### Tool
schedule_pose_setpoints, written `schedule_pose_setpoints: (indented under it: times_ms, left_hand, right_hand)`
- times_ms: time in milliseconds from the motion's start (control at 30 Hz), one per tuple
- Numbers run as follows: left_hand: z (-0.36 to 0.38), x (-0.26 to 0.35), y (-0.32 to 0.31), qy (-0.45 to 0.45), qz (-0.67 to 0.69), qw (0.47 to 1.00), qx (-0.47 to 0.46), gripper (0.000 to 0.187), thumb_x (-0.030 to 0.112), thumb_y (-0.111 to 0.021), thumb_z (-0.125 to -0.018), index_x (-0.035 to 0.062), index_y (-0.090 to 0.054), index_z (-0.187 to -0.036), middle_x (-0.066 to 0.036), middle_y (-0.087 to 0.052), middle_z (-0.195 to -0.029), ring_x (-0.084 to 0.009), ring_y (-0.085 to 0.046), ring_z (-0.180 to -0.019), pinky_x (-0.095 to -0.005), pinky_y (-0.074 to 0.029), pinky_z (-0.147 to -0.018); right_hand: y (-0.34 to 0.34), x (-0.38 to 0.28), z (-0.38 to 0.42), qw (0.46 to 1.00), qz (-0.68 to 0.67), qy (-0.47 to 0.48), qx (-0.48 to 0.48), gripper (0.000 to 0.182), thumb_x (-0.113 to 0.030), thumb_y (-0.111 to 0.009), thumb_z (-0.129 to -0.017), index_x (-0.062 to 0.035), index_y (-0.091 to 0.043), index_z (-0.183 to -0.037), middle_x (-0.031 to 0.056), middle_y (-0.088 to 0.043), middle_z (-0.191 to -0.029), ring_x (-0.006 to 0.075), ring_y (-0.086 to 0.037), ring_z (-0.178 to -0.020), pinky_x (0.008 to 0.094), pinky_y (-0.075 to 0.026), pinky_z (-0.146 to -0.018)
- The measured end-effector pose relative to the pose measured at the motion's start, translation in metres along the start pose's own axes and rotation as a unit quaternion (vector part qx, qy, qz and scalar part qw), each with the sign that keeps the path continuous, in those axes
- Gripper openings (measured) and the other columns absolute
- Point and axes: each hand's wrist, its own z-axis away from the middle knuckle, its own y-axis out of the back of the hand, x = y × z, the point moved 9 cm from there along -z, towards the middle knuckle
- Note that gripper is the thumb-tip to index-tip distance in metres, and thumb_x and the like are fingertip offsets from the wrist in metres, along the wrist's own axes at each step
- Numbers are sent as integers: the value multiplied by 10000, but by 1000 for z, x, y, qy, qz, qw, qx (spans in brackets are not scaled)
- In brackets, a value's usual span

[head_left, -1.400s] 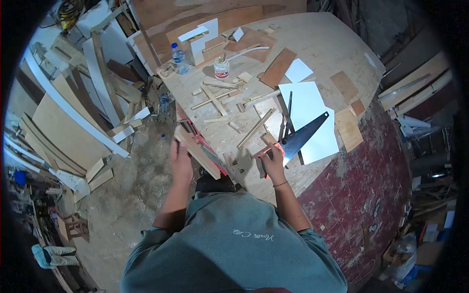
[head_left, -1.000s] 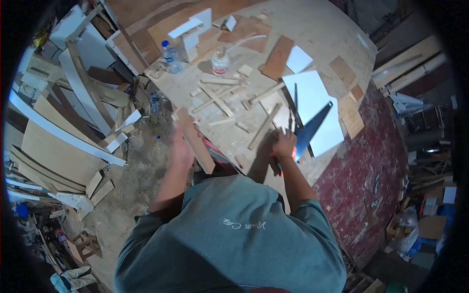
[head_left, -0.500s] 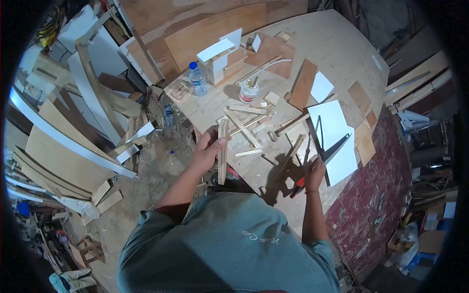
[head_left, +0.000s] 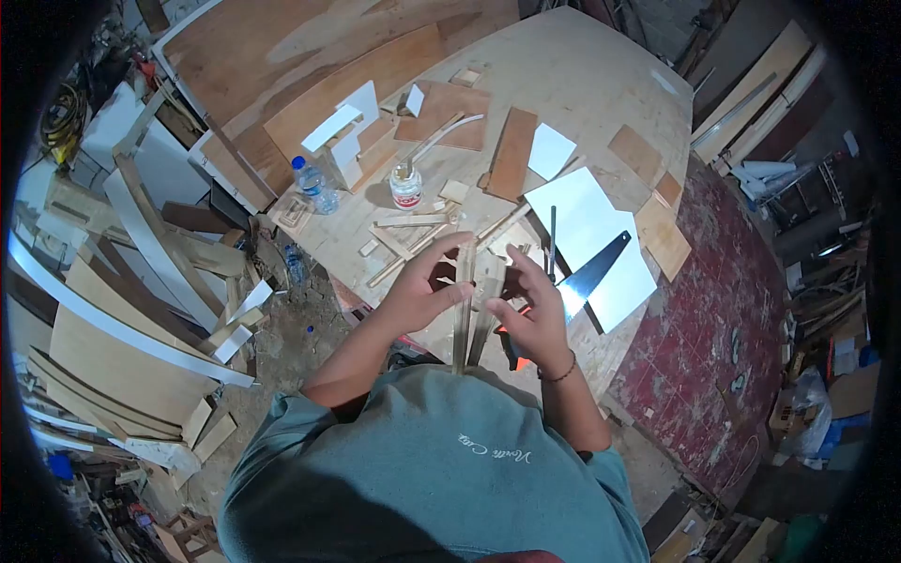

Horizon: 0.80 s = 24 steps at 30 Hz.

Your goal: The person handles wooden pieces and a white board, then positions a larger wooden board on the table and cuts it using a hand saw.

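My left hand [head_left: 424,286] grips a narrow wooden strip [head_left: 461,314] that stands nearly upright in front of my chest. My right hand [head_left: 530,314] is right beside it, fingers spread and touching the strip's right side. A hand saw [head_left: 589,275] with a dark blade lies on the workbench [head_left: 582,75] just right of my right hand, its orange handle partly hidden under that hand. Loose wood strips [head_left: 413,239] lie on the bench behind my hands.
A glue jar [head_left: 405,189], a water bottle [head_left: 313,185], white sheets [head_left: 591,220] and plywood offcuts [head_left: 511,155] lie on the bench. Stacked boards and scrap wood [head_left: 141,272] fill the floor at left. Red tiled floor [head_left: 713,347] is at right.
My left hand has carried the wooden strip from the left side to the middle in front of me. My right hand has left the saw handle and come up against the strip.
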Motion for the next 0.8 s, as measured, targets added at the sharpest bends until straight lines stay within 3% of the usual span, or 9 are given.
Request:
schedule_pose_setpoints:
  times_ms: [100,200,333,400,667,800]
  left_hand:
    - [-4,5,-16,-27,-91,995,-44,551,105,-704,-839,68,-480,-1341,-69,-518,-1149,-132,-566,-977,-280,-499,-824]
    - [-5,6,-21,-25,-30,999,-26,510,138,-715,-843,65,-515,-1307,-75,-527,-1169,-152,-573,-1013,-291,-508,-840]
    - [-3,12,-18,-46,-57,997,-21,491,160,-726,-838,63,-537,-1281,-87,-534,-1180,-167,-577,-1040,-299,-514,-853]
    - [1,25,-17,-106,-148,983,-31,474,165,-736,-827,61,-558,-1254,-92,-537,-1181,-171,-580,-1042,-301,-517,-852]
    - [10,27,4,-74,-89,993,19,442,94,-732,-818,46,-571,-1228,-84,-573,-1163,-150,-606,-984,-279,-528,-824]
    - [8,16,24,-17,-15,996,83,450,28,-725,-800,18,-560,-1218,-87,-594,-1120,-133,-613,-947,-266,-538,-787]
  right_hand:
    - [1,0,-1,997,-77,-13,9,593,-40,-722,-789,12,-466,-1321,152,-654,-1057,167,-627,-934,282,-495,-800]
    - [5,2,0,995,-95,-24,2,561,-39,-718,-798,13,-471,-1299,152,-649,-1066,166,-626,-953,285,-492,-815]
    - [3,2,-2,993,-110,-31,-17,565,-37,-725,-801,25,-477,-1305,138,-646,-1080,167,-629,-960,289,-502,-815]
    - [-1,2,-3,993,-116,-24,-22,574,-50,-742,-799,29,-490,-1309,132,-645,-1084,170,-630,-969,293,-511,-818]
    - [-21,7,-12,980,-197,-37,2,504,-67,-756,-795,26,-541,-1241,107,-643,-1059,145,-629,-925,279,-512,-802]
    - [-35,15,-26,984,-156,-60,-56,391,-148,-695,-866,25,-570,-1193,97,-624,-1116,135,-616,-935,265,-500,-801]
